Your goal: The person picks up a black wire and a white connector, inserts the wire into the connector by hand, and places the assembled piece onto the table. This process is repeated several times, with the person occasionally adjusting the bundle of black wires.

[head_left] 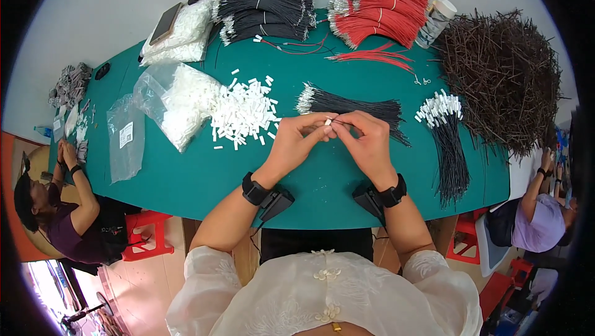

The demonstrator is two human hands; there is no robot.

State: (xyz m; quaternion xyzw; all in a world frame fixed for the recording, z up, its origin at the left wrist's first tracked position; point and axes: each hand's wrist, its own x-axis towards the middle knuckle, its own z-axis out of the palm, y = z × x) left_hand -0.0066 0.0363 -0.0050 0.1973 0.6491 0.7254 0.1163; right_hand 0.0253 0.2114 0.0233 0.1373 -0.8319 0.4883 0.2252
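My left hand (296, 142) pinches a small white plastic connector housing (328, 122) between thumb and fingertips. Closed as well, my right hand (367, 142) meets it fingertip to fingertip, pinching what looks like the end of a thin black wire; most of that wire is hidden by the fingers. Just beyond both hands lies a bundle of black wires (353, 102) with silvery terminals at its left end. Left of my left hand spreads a loose heap of white housings (245, 112). To the right of my right hand rests a bunch of black wires with white housings (450, 156).
Tied black wire bundles (263, 8) and red wire bundles (379, 8) line the back of the green table (186, 190). A big dark wire pile (502, 82) stands right, beside a clear jar (436, 23). Plastic bags (126, 141) lie left. People sit at both sides.
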